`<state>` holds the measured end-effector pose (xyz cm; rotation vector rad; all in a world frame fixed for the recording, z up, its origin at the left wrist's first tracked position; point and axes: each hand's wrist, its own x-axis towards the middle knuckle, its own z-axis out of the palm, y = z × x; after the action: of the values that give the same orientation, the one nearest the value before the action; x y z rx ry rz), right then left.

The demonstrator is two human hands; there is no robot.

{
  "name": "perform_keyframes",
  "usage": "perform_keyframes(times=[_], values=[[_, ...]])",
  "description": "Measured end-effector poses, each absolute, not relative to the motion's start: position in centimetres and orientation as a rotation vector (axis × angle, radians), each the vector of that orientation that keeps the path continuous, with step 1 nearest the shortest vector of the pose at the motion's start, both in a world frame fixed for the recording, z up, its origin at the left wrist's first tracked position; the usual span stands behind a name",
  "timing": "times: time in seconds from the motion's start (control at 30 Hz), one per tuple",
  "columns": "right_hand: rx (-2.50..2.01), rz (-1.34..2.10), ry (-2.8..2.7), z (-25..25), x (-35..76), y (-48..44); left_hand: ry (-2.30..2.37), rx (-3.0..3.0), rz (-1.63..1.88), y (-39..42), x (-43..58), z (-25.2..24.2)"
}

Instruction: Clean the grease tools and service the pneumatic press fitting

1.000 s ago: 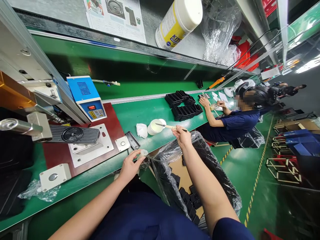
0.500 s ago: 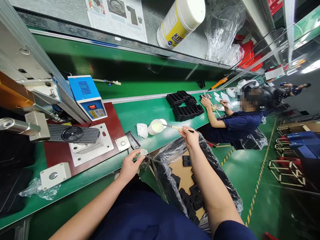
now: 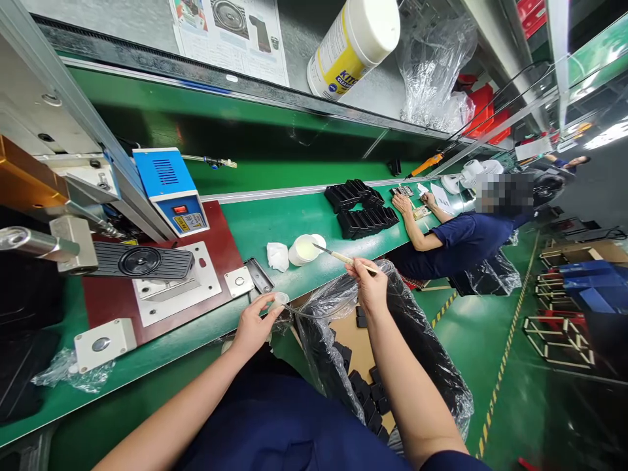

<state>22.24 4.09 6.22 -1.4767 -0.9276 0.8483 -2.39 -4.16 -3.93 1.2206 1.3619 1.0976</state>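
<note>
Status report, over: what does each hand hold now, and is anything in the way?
Left hand pinches small clear piece at edge of belt. Right hand grips brush, tip at white cup. White cloth beside cup, apart from brush.

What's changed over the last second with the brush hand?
The right hand drew the brush back from over the white cup to its rim, sinking toward the body. The left hand kept pinching the small clear piece at the belt edge.
</note>
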Motion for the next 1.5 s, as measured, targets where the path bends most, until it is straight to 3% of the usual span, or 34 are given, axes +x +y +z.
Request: perform_keyframes(times=[0.27,0.63,0.93,1.5], values=[[-1.562,0.808,-1.245,2.4,20.8,2.6,1.376,1.219,1.059,-4.5,-2.4,-3.7],[-1.644,0.659,-1.367,6.9,22.2,-2.8,1.382,1.219,1.062,-4.3,-2.3,-4.1],[-1.539,0.556,-1.516,5.0,16.9,-3.4,1.413,1.255,1.092,-4.4,-2.5,-4.9],[-1.580,0.403,-1.513,3.8,18.8,-3.1,1.405,1.266,1.094,-4.4,-2.5,-4.4]])
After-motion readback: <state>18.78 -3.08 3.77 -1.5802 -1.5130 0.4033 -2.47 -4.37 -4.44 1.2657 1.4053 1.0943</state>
